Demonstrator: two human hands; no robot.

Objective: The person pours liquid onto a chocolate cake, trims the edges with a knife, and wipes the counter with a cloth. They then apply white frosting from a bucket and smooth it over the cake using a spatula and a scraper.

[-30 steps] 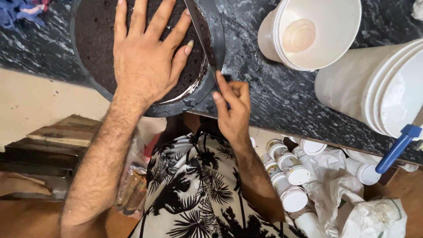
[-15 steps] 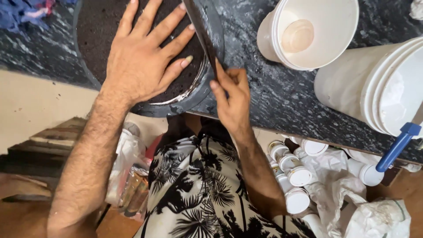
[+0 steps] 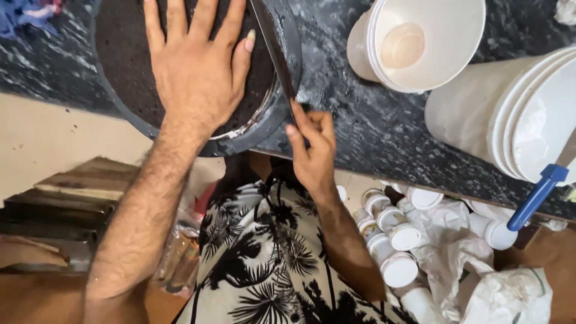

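A round dark cake lies on a dark round turntable on the black speckled counter. My left hand presses flat on top of the cake, fingers spread. My right hand is at the counter's front edge and grips the handle of a long knife. The blade runs up along the right side of the cake, at its edge.
A white bucket lies tipped to the right of the turntable, and a stack of white buckets with a blue handle beside it. Below the counter stand several small white-lidded jars and crumpled white bags. Wooden boards lie at left.
The view has shifted slightly. My left hand stays flat on the cake, and my right hand with the knife has slid a little nearer the cake's edge.
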